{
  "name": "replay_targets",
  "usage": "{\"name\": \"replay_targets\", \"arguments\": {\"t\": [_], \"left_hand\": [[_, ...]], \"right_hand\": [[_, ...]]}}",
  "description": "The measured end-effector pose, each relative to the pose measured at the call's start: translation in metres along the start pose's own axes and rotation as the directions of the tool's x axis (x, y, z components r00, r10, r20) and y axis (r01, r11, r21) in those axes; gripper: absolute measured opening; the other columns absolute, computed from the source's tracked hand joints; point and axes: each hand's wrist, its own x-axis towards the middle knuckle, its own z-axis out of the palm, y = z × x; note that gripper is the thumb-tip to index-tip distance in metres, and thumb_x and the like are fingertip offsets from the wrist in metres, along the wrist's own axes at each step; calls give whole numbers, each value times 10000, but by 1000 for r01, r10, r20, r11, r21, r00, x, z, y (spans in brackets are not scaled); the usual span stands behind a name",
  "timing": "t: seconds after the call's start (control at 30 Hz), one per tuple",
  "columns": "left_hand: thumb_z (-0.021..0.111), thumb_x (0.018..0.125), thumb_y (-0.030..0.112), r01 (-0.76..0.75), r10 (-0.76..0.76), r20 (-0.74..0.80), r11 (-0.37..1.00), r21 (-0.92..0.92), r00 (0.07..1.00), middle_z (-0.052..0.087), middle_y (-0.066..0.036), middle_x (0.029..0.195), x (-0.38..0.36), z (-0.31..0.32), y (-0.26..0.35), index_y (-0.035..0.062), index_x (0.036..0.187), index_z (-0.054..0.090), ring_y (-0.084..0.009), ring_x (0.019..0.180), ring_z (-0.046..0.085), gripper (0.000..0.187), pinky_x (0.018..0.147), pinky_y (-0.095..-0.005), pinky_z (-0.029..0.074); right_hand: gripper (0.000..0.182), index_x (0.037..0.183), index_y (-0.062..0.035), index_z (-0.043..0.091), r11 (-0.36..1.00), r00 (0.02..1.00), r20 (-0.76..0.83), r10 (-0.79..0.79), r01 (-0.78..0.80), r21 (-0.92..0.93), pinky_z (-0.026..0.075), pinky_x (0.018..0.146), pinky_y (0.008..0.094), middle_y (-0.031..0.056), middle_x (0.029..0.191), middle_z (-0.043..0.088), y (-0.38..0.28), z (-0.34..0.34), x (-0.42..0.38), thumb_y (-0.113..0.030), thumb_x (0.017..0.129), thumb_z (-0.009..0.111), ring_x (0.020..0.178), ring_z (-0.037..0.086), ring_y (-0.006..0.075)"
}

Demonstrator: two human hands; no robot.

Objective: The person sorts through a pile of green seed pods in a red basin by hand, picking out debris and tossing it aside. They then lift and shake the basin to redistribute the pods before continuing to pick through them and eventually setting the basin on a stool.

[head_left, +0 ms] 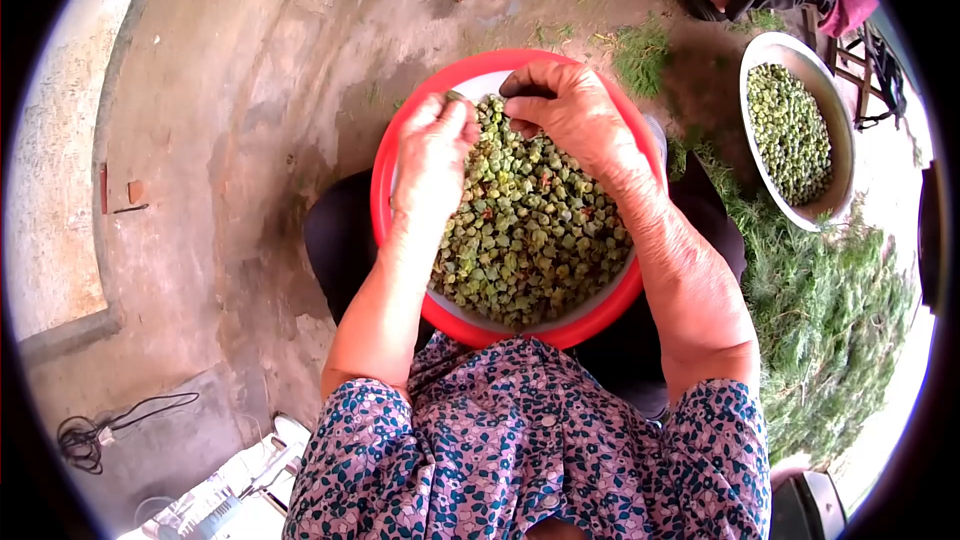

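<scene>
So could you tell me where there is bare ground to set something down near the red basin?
Bare concrete floor lies left of the red basin, up to the wall. Right is crowded: green cuttings and a metal bowl. Both hands, left hand and right hand, work over the basin.

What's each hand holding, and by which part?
Left hand pinches one small green pod at its fingertips; which part cannot be told. Right hand curls over the red basin; any hold is hidden.

Glossy, probably plastic red basin (385, 202); rough concrete floor (240, 120).
</scene>
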Motion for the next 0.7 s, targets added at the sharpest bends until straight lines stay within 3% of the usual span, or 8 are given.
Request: {"name": "replay_targets", "arguments": {"t": [0.17,0.33,0.4,0.43,0.5,0.57,0.6,0.7], "left_hand": [[639,822,-15,-162,220,-299,965,206,929,610,-40,819,13,-41,26,23,926,608,-125,677,566,114,632,-262,476],[608,810,-9,-152,440,-566,862,484,697,661,-81,899,69,-106,55,-39,1069,617,-179,793,625,262,758,-285,483],[606,809,0,-69,471,-477,761,645,742,662,-89,939,74,-109,58,-43,1072,626,-183,827,628,267,783,-289,480],[605,809,10,5,482,-388,622,783,785,662,-98,980,74,-108,58,-47,1074,635,-186,861,631,272,808,-292,477],[579,782,-1,-191,637,37,174,966,770,635,-140,1058,68,-83,46,-21,1025,653,-230,989,605,255,882,-312,463],[606,823,27,-286,510,149,203,936,847,648,-110,1036,53,-26,26,14,1052,649,-195,937,629,234,854,-292,488],[617,833,66,-233,347,95,381,895,933,651,-101,1008,45,-3,10,25,998,656,-171,880,627,174,797,-288,502],[612,867,151,139,-307,148,741,657,940,644,-41,898,38,33,-32,77,903,660,-138,818,597,95,699,-294,476]], "right_hand": [[275,1066,-49,672,944,962,250,-114,183,-273,532,643,256,97,852,690,3,-9,-5,-10,799,615,728,630,137],[267,1107,-51,662,974,998,9,-58,59,-219,502,853,291,92,959,697,-15,-20,-8,-57,848,595,862,644,159],[246,1100,-59,669,985,980,-185,-75,44,-167,524,762,280,79,901,701,-12,-24,-3,-84,864,603,785,641,127],[207,1054,-48,683,993,958,-265,-114,99,-69,534,696,261,85,844,695,-8,-28,0,-75,862,608,731,634,103],[179,1020,-17,679,989,929,-360,-90,125,76,535,669,244,101,828,688,-10,-36,2,-50,864,600,719,634,102],[175,1018,13,667,976,901,-425,-90,165,141,530,670,236,105,831,683,-18,-39,0,-36,868,592,721,637,115],[172,1014,17,667,970,893,-442,-87,177,168,527,670,235,97,823,680,-18,-41,1,-38,870,590,719,634,113],[172,1009,25,665,967,891,-447,-83,180,178,522,670,233,84,813,675,-17,-42,2,-43,873,586,716,629,108]]}}
